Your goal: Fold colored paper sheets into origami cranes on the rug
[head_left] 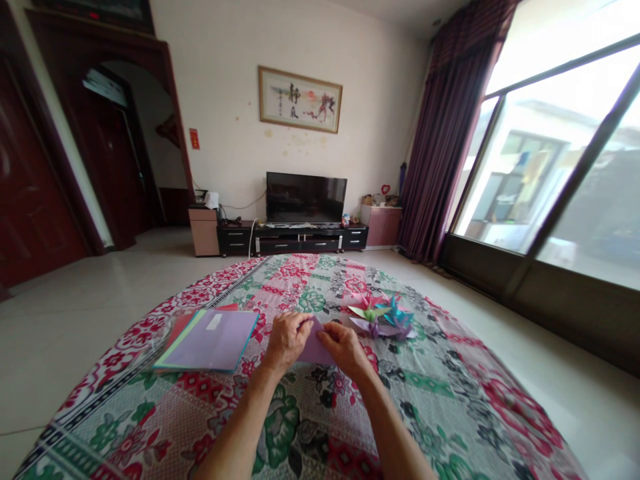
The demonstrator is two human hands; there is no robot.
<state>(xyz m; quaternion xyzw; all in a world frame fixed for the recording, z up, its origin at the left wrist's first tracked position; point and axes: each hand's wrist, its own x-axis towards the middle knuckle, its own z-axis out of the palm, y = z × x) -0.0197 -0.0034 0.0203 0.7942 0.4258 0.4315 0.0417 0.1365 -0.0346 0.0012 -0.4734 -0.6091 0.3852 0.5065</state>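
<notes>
A lilac paper sheet (314, 348) lies partly folded on the flowered cloth (320, 413), and both hands pinch it. My left hand (287, 339) grips its left edge with bent fingers. My right hand (344, 347) presses and pinches the right edge, fingers closed on the paper. To the left of my hands sits a stack of coloured paper (210, 339) with a lilac sheet on top. Just beyond my right hand rests a cluster of folded paper figures (383, 315) in pink, green, teal and purple.
The cloth covers a large round table. Behind it are pale floor tiles, a dark television (306, 197) on a low black cabinet, a framed picture (300, 99), dark wooden doors at left and a big window with purple curtains at right.
</notes>
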